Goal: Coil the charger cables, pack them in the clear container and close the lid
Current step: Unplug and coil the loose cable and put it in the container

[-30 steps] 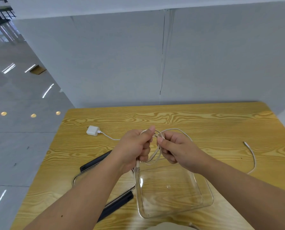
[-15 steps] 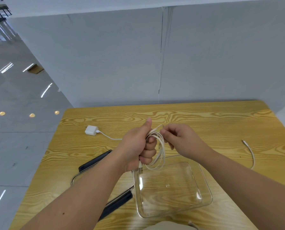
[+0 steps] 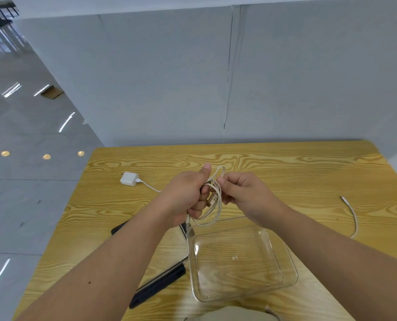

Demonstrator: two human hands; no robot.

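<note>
A cream charger cable (image 3: 214, 205) hangs in a small coil from my left hand (image 3: 188, 195), which is closed around the loops, thumb up. My right hand (image 3: 243, 193) pinches the coil's top loop right beside it. Both hands hover above the far edge of the clear container (image 3: 292, 269), which sits open with nothing in it on the wooden table. Its lid (image 3: 160, 283), clear with dark edges, lies to the left, mostly hidden under my left forearm. A white plug adapter (image 3: 129, 179) with its cable lies at the far left. Another white cable (image 3: 352, 216) lies at the right.
The wooden table (image 3: 285, 172) stands against a grey partition wall. Its left edge drops to a glossy tiled floor. A beige piece of clothing shows at the bottom edge, close to the container.
The loose wide loop between my hands has been gathered into a tight coil in my left hand. My right hand now pinches the top of the coil.
</note>
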